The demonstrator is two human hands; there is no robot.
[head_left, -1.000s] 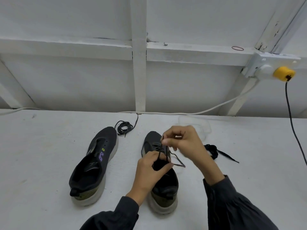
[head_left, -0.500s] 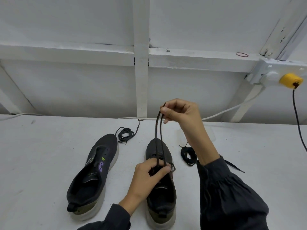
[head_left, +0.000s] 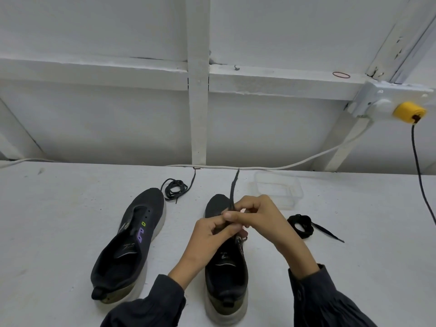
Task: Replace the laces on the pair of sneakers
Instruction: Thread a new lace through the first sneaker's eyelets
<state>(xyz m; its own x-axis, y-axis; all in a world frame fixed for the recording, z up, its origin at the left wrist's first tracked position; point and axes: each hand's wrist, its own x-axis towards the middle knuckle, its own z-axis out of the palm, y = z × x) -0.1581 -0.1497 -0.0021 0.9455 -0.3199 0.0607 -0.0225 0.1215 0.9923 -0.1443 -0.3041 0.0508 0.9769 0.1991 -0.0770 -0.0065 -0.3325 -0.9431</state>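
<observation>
- Which step is this?
- Lacing the centre sneaker [head_left: 226, 274], I'd judge. The left hand [head_left: 210, 237] and right hand [head_left: 257, 218] both pinch the dark lace [head_left: 232, 192] above its eyelets.
- Next?
- Probably feeding the tip through an eyelet. The lower-left sneaker [head_left: 132, 244] is laceless.

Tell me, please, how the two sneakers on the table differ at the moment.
The left sneaker has bare eyelets; the right sneaker has a lace partly threaded. The left sneaker lies untouched; the left hand and right hand pinch the lace over the right sneaker. The left sneaker angles rightward; the right sneaker points straight away. Both are dark with pale soles.
</observation>
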